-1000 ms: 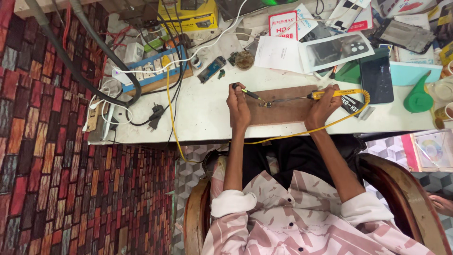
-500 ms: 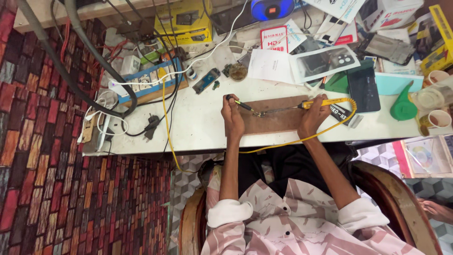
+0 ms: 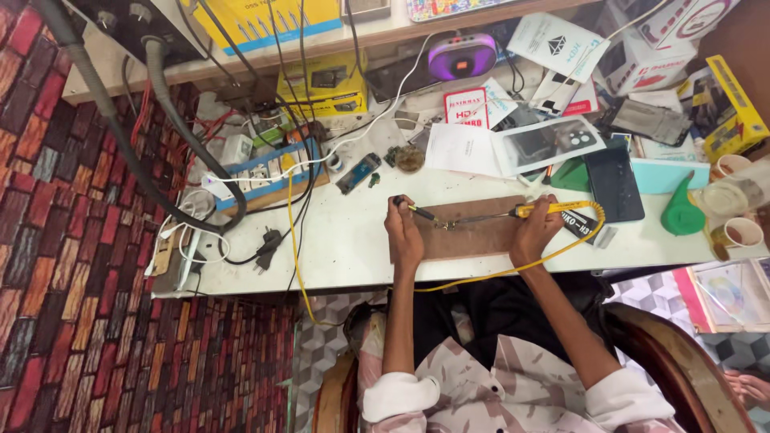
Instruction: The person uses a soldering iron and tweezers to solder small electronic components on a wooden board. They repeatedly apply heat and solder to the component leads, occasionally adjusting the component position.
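Both forearms reach up to frame ctr; left hand [image 3: 403, 234] & right hand [image 3: 533, 231] each curled shut, fingers pinched, wrists low.

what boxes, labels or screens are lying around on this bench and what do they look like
Yellow box: back of the bench, centre-left, flat, with dark picture panels.
Yellow and blue box: on the shelf above it, long.
Red and white card: centre back, upright rectangle.
White packet: upper right, with a dark diamond mark.
Yellow and black box: far right, tilted.
Dark phone: right of the wooden board, screen blank.
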The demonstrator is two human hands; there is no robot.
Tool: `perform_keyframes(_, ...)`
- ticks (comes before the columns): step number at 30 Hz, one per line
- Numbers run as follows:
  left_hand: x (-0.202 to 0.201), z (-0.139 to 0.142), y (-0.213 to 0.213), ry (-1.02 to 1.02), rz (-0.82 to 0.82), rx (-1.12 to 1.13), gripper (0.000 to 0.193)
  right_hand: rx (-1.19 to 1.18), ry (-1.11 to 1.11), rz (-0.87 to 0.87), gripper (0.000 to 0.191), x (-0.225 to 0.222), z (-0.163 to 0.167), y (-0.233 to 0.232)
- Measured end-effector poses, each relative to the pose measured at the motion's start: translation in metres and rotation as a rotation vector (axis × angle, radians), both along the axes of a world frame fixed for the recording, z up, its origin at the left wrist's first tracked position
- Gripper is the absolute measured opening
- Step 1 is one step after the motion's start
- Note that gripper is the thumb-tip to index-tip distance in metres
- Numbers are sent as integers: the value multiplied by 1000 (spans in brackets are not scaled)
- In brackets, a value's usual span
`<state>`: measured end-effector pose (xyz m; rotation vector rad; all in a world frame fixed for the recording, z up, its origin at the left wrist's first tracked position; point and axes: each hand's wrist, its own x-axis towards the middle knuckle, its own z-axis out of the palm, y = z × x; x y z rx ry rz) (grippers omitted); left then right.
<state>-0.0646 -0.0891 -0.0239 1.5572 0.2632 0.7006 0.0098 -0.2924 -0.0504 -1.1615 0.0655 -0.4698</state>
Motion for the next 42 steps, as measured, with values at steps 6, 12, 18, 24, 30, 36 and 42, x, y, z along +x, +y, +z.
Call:
perform_keyframes(6, 3, -12, -1, 21, 36, 26, 40, -11, 1, -8, 29, 5, -1, -5)
perform_keyframes(12, 4, -13, -2, 14, 116, 111, 40, -48, 58, -16, 27, 4, -2, -3)
perform_keyframes(18, -1, -3, -2, 79, 55, 74, 37, 3, 32, 103, 28, -3, -9, -5)
perform_keyframes(24, -8, 9, -4, 85, 38, 147, 38, -71, 49, 48, 28, -1, -10, -5)
perform_keyframes(30, -5, 11, -3, 99, 5, 147, 43, -134, -30, 38, 30, -6, -11, -6)
perform_keyframes(36, -2, 6, -3, 90, 2, 139, 45, -267, -46, -45, 34, -4, -11, -9)
perform_keyframes(42, -3, 10, 0, 83, 14, 190, 44, -297, -15, -52, 33, -11, -1, -6)
